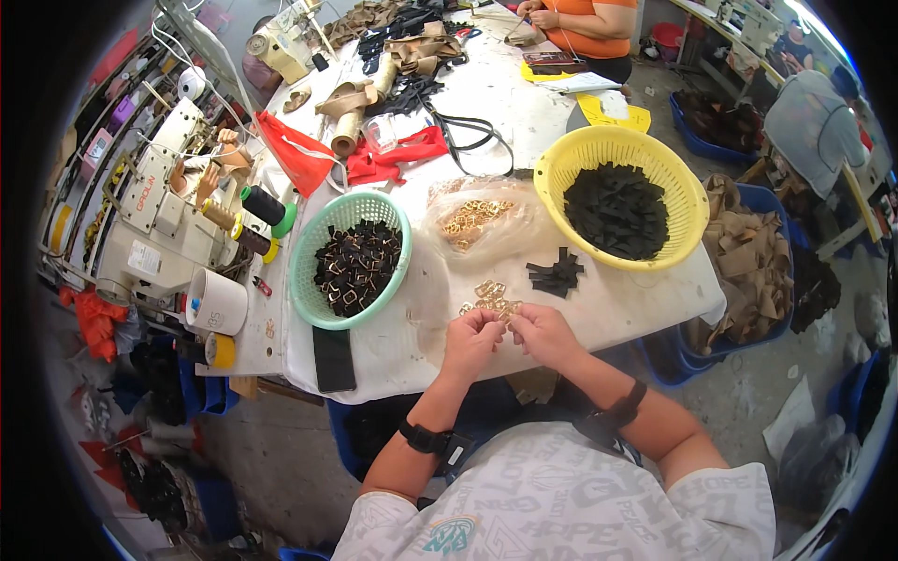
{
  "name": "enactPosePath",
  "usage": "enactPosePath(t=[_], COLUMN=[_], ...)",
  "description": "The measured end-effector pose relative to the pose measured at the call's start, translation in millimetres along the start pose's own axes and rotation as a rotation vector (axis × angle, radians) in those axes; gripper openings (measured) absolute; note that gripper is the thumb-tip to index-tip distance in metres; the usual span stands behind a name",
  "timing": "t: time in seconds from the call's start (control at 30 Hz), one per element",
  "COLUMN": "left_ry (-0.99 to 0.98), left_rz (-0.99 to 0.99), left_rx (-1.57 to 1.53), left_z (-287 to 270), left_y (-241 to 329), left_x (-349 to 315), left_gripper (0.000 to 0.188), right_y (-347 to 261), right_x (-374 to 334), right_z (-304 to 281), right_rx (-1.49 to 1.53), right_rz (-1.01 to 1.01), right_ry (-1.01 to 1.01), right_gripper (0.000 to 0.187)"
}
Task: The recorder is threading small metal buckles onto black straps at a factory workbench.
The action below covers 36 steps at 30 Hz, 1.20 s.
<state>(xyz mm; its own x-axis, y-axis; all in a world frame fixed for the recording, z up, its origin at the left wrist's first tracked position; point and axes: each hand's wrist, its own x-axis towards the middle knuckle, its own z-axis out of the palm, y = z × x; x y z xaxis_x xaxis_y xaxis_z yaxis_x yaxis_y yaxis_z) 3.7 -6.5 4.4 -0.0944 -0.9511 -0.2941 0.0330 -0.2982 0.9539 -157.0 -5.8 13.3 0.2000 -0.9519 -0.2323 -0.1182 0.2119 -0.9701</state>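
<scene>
Left hand and right hand pinch, apparently, a gold buckle; buckled strips look done, plain strips remain in the yellow basket.

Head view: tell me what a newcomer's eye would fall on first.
Probably the yellow basket of black fabric strips, on the right of the white table. Next, the mint-green basket on the left, filled with buckled black pieces. Between them, at the near edge, the left hand and right hand are close together beside loose gold-coloured buckles.
</scene>
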Motion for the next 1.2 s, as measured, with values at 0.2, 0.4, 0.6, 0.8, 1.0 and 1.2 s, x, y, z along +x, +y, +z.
enactPosePath(t=[0.2, 0.4, 0.6, 0.8, 1.0, 1.2], left_ry=[-0.061, -0.057, -0.014, 0.004, 0.013, 0.011], left_rz=[-0.030, 0.011, 0.024, 0.027, 0.158, 0.088], left_rx=[-0.100, -0.006, 0.063, 0.058, 0.228, 0.159], left_z=[-5.2, -6.5, -4.5, -4.1, -6.0, 0.3], left_y=[4.9, 4.3, -0.8, 0.6, -8.6, -0.5], left_x=[-0.2, -0.6, 2.6, 1.6, 3.5, -3.3], left_gripper=[0.006, 0.006, 0.006, 0.011, 0.011, 0.015], right_y=[-0.7, 0.8, 7.6, -2.5, -2.5, 8.5], right_x=[0.0, 0.3, 2.4, -5.9, -6.2, -2.3], right_z=[0.8, 1.2, 0.7, 0.6, -0.3, 3.1], right_rx=[-0.048, -0.149, -0.188, -0.284, -0.324, -0.362], right_rz=[-0.019, -0.057, -0.075, -0.327, -0.442, -0.489], right_ry=[0.012, 0.022, 0.003, 0.206, 0.145, 0.201], right_gripper=[0.023, 0.024, 0.023, 0.011, 0.009, 0.007])
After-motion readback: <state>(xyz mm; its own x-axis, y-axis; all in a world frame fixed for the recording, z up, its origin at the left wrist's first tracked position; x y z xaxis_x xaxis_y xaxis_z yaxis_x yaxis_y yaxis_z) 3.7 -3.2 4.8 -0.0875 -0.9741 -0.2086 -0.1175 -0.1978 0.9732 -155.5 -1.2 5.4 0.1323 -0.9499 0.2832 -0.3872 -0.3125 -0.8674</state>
